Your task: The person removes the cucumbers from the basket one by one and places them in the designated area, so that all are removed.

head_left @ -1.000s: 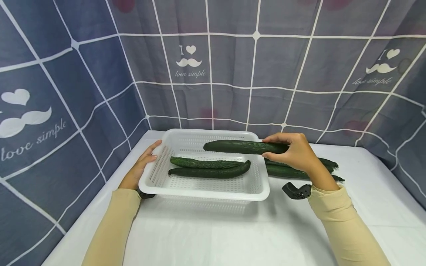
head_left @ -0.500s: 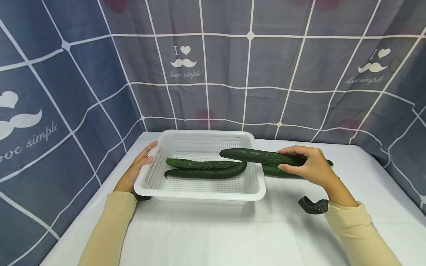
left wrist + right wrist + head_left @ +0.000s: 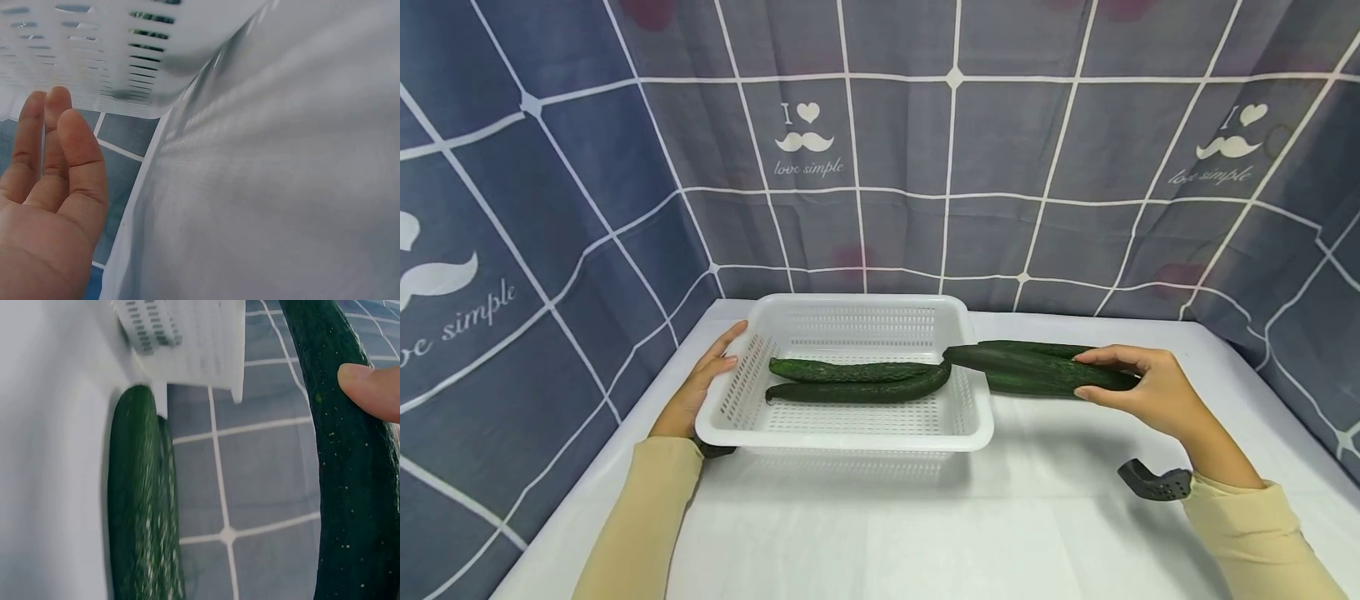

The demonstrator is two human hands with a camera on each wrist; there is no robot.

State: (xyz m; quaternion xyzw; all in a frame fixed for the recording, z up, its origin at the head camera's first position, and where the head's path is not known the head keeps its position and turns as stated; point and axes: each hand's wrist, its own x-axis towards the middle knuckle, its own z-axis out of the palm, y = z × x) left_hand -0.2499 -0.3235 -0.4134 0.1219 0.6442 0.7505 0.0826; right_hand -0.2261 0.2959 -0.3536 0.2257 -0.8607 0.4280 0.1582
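Note:
Between the thumb and fingers of my right hand (image 3: 1153, 396) is a dark green cucumber (image 3: 1007, 361), its far tip overlapping the right rim of a white perforated basket (image 3: 850, 439). Seen from the right wrist, the held cucumber (image 3: 350, 469) is above more cucumbers (image 3: 131, 494) lying on the table. Inside the basket rest a bumpy cucumber (image 3: 850, 370) and a smoother, curved cucumber (image 3: 857, 392), side by side. My left hand (image 3: 696, 387) is at the basket's left side, fingers extended along its wall in the left wrist view.
A white cloth (image 3: 880, 525) covers the table. Behind and to the left hangs a blue-grey checked curtain (image 3: 910, 233) with white lines. Cucumbers on the table (image 3: 1037, 344) lie just right of the basket, partly hidden by the held one.
My right hand has moved right and lower with the cucumber, from over the basket to over the cucumbers beside it. The left hand stays at the basket; the head view has shifted slightly.

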